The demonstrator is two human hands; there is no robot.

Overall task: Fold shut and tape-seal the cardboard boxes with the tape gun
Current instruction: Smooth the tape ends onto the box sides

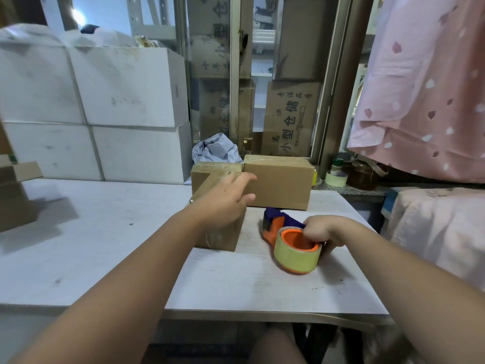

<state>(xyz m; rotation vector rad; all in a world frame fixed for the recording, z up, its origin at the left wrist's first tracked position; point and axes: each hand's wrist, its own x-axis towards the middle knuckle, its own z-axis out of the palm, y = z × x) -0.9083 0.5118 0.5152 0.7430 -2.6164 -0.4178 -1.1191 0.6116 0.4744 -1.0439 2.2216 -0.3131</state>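
The near cardboard box (220, 237), mid-worktop (236, 285), is apparently being steadied under the left hand (228, 195), fingers (246, 179) nearly straight and gripping nothing, while the tape gun (291, 243) is being clasped just beside it by the curled fingers of the right hand (322, 231), presumably kept ready for sealing.

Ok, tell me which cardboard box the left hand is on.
The nearest box, beside the tape gun: the left hand lies on its top. The back-left box and back-right box stand behind it.

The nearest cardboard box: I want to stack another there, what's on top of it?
Only the left hand, fingers straight, lies over the nearest cardboard box. It covers much of the top, so any tape there is hidden.
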